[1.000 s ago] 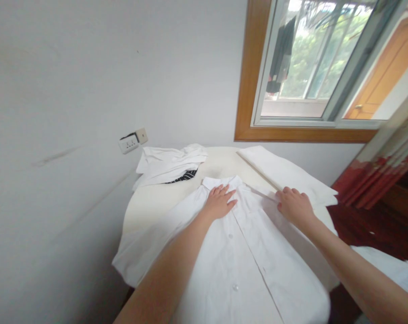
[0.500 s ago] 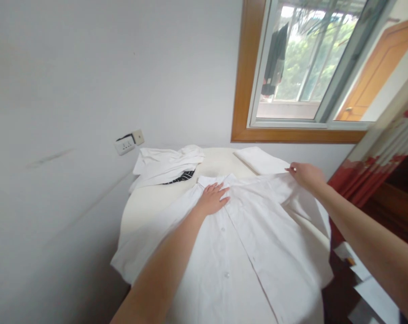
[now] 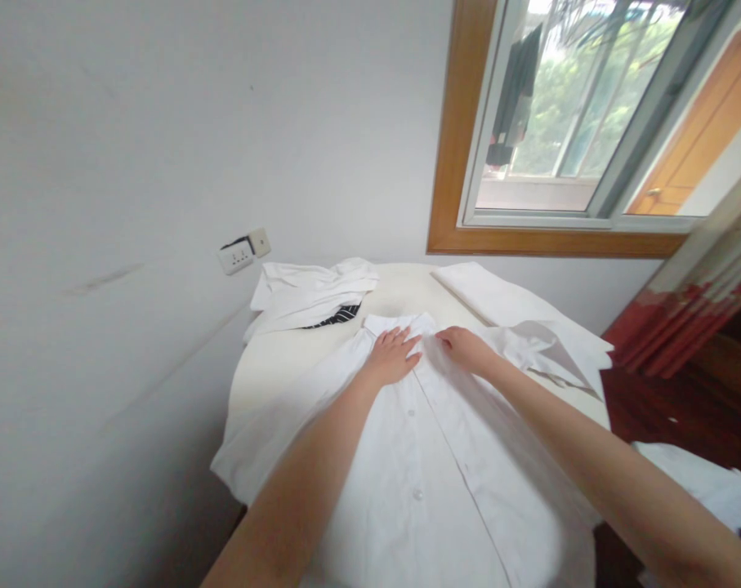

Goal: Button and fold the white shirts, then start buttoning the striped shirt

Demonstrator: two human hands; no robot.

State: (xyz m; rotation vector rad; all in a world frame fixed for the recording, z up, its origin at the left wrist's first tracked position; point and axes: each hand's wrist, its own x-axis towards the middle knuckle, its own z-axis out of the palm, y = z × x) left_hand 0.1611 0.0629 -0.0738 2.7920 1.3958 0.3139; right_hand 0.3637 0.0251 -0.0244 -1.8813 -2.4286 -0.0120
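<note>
- Head view: the left hand (image 3: 393,355) lies flat, fingers spread, on the front of a white shirt (image 3: 444,457), just below its collar (image 3: 398,322).
- Just beside it, the right hand (image 3: 468,349) is at the shirt's shoulder, near the collar, fingers bent and drawn together; whether they pinch the fabric I cannot tell. The two hands are apart, with a narrow gap between them.
- The shirt lies front side up on a cream, rounded table (image 3: 272,367), collar toward the wall, its lower part running out of the picture at the near edge. Small clear buttons (image 3: 417,495) line the front.
- One sleeve (image 3: 253,445) spreads over the table's left edge; the other (image 3: 533,347) lies rumpled to the right, beyond the right hand.
- Behind that sleeve, a folded white cloth (image 3: 493,292) lies along the table's right side.
- At the far left corner sits a loose white garment (image 3: 314,290), with black striped fabric (image 3: 344,314) showing under its edge.
- Above that garment, a socket (image 3: 237,256) is set in the pale wall (image 3: 162,122).
- Farther right are a wood-framed window (image 3: 542,114), a red and cream curtain (image 3: 670,310) and a dark red floor (image 3: 652,408).
</note>
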